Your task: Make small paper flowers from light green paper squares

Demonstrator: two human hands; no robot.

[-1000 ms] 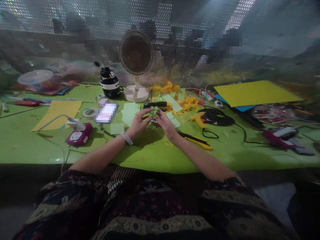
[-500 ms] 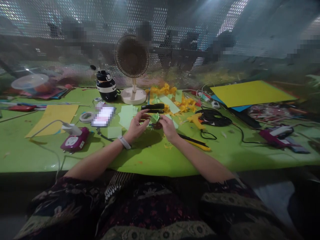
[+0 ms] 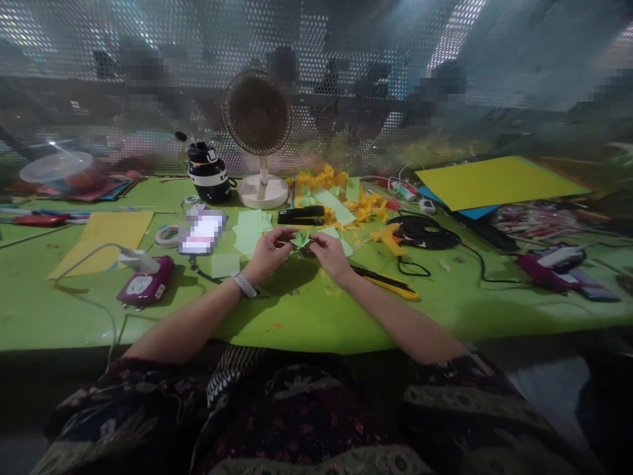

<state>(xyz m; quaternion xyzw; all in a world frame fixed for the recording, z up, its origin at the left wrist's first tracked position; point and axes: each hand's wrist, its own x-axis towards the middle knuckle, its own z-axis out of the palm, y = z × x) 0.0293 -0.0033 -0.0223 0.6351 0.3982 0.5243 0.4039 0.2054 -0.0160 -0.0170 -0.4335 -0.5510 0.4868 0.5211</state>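
Between my two hands is a small light-green folded paper flower (image 3: 301, 241), held a little above the table. My left hand (image 3: 271, 253) pinches its left side with thumb and forefinger. On the other side, the bent fingers of my right hand (image 3: 330, 254) grip its right edge. A black stapler (image 3: 301, 215) lies just beyond the hands. Light-green paper sheets (image 3: 250, 231) are left of it, and yellow paper flowers (image 3: 321, 178) are heaped behind. By my right wrist rests a yellow-and-black cutter knife (image 3: 388, 284).
A yellow glue gun (image 3: 390, 239) lies right of my hands beside a coiled black cable (image 3: 428, 232). At the back stand a fan (image 3: 262, 191) and a dark bottle (image 3: 210, 178). A lit phone (image 3: 202, 232) and a purple power socket (image 3: 146, 284) lie left; yellow sheets (image 3: 504, 185) lie far right.
My left hand has closed in from spread fingers and now grips the paper flower's left side. The flower has tipped and shifted slightly left and down. My right hand keeps its hold.
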